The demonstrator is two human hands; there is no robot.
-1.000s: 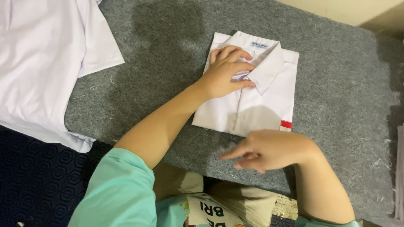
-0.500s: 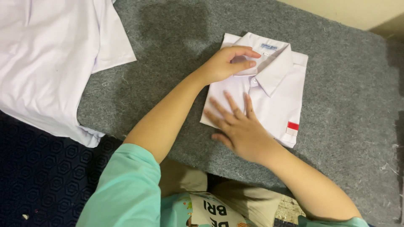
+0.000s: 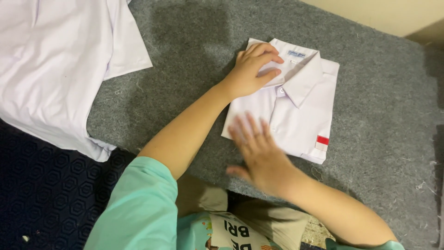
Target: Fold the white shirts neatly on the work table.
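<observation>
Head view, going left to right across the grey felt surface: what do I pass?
Unfolded white shirt → bare grey felt mat → left hand on the collar → folded white shirt → small red tag at its right edge.

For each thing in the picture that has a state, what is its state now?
Folded white shirt: folded into a rectangle, collar up, lying on the grey felt.
Unfolded white shirt: spread flat, partly hanging over the felt's edge.
Left hand: resting on the collar.
Right hand: open, flat, blurred, over the folded shirt's lower edge.
</observation>
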